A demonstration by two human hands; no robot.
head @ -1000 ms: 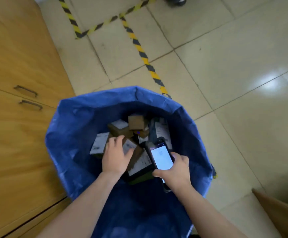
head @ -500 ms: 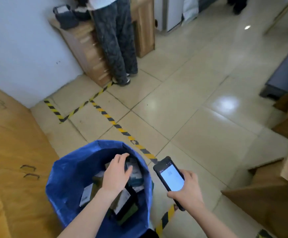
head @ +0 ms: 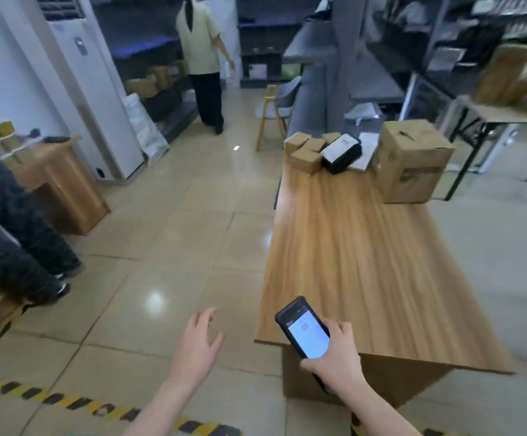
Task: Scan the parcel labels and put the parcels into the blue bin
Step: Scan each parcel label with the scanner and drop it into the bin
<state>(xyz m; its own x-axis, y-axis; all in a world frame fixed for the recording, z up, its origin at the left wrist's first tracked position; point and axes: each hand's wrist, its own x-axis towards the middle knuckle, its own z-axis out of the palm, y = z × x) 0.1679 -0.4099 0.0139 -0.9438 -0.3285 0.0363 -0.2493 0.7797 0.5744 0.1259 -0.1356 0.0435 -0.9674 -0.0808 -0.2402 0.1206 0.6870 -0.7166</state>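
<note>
- The left hand (head: pixel 197 346) is empty, with its fingers loosely spread and slightly bent. It hangs over the tiled floor (head: pixel 168 240), just left of the counter's near corner.
- The right hand (head: pixel 337 360) grips a scanner (head: pixel 307 335), with the fingers wrapped round its lower half. The lit screen faces up and the top end tilts toward the far left, over the near edge of the counter (head: pixel 366 262).
- The parcels sit at the far end of the counter, well apart from both hands. A cluster of small brown boxes (head: pixel 306 151) is at the far left corner, and a black-and-white parcel (head: pixel 341 153) lies just beside them on the right.
- A large cardboard box (head: pixel 413 162) stands on the far right corner.
- Yellow-and-black tape (head: pixel 67 404) runs across the floor near the left arm.
- At the left edge stands a person in dark quilted trousers (head: pixel 14 247), next to a low wooden cabinet (head: pixel 61 187).
- Farther back, another person in a pale top (head: pixel 199 42) walks away between the shelves. A tall white air conditioner (head: pixel 95 99) is on the left and a wooden chair (head: pixel 271 114) stands beyond the counter.
</note>
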